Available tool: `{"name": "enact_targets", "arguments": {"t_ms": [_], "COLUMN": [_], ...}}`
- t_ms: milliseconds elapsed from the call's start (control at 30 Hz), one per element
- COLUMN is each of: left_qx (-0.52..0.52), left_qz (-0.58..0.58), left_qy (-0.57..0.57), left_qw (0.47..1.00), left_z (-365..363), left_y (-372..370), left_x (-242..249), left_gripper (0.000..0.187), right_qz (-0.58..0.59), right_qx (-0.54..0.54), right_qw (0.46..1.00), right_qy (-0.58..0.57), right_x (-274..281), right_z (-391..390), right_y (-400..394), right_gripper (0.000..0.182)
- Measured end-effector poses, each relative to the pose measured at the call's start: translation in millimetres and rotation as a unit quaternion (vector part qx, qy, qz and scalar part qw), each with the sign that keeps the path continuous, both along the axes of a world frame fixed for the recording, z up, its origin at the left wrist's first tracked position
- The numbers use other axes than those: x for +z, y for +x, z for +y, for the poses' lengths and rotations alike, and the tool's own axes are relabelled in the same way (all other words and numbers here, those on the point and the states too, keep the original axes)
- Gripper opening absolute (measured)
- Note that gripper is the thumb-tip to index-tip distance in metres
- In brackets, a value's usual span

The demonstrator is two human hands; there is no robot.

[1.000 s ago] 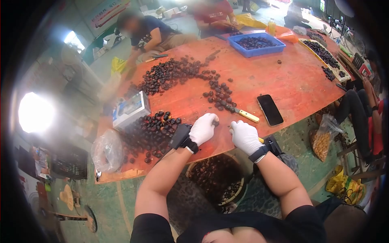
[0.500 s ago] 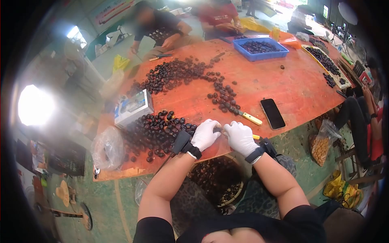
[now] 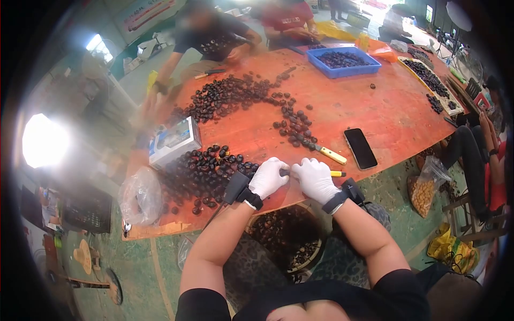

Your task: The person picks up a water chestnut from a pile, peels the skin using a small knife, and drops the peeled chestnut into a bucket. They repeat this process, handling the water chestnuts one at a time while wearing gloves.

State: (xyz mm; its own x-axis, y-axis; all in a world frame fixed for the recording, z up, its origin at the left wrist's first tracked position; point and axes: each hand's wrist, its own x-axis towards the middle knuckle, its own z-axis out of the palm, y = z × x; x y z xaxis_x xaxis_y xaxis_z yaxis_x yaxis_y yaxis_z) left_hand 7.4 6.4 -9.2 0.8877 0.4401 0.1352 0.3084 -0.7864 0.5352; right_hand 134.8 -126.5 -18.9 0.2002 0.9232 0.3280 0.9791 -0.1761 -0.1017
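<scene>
My left hand (image 3: 269,178), in a white glove, is closed on a small dark round fruit (image 3: 284,172), its dark edge showing at the fingertips. My right hand (image 3: 316,179), also gloved, grips a knife with a yellow handle (image 3: 338,174) sticking out past the fingers; the blade is mostly hidden. Both hands meet just above the table's near edge, fingertips close together. Beside my left hand lies a heap of dark, shiny round fruits (image 3: 206,174). Below the hands, between the knees, stands a bucket (image 3: 320,251) holding dark peelings and scraps.
On the red table (image 3: 257,134) lie a second knife with a cream handle (image 3: 333,155), a phone (image 3: 361,148), a white box (image 3: 174,142), a plastic bag (image 3: 141,195) and more dark fruits (image 3: 225,99). Farther back stands a blue basin (image 3: 344,70). Other people sit around the table.
My hands have shifted slightly left, and more of the yellow handle shows. Across the table, a person in black has leaned forward, an arm reaching toward the left side.
</scene>
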Motion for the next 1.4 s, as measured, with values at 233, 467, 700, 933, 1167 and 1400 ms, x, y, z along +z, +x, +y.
{"name": "enact_targets", "arguments": {"t_ms": [233, 467, 700, 933, 1167, 1400], "left_qx": [0.027, 0.043, 0.070, 0.092, 0.066, -0.004], "left_qz": [0.012, 0.003, 0.056, -0.080, -0.064, -0.074], "left_qy": [0.021, 0.014, 0.147, 0.097, 0.083, 0.019], "left_qw": [0.999, 0.999, 0.985, 0.988, 0.992, 0.997], "left_z": [0.6, -0.1, 13.7, 22.0, 22.5, 16.8], "left_y": [0.3, 0.1, -10.8, 41.1, 79.6, 41.1], "left_x": [-0.5, -4.6, 6.3, 8.3, -17.0, -9.9], "left_gripper": [0.029, 0.027, 0.016, 0.032, 0.023, 0.021], "right_qz": [0.015, 0.011, 0.000, 0.026, 0.014, 0.041], "right_qx": [-0.009, -0.009, -0.046, -0.081, -0.077, -0.073], "right_qw": [1.000, 1.000, 0.999, 0.996, 0.997, 0.996], "right_qy": [0.020, -0.018, -0.023, 0.000, 0.014, 0.043], "right_x": [3.1, 7.8, 2.8, 1.6, -3.4, -0.2], "right_z": [-1.1, -1.5, -15.6, -20.5, -22.5, -23.4], "right_y": [-10.9, -15.9, 1.7, 18.3, 20.2, 21.2], "right_gripper": [0.012, 0.011, 0.011, 0.016, 0.017, 0.017]}}
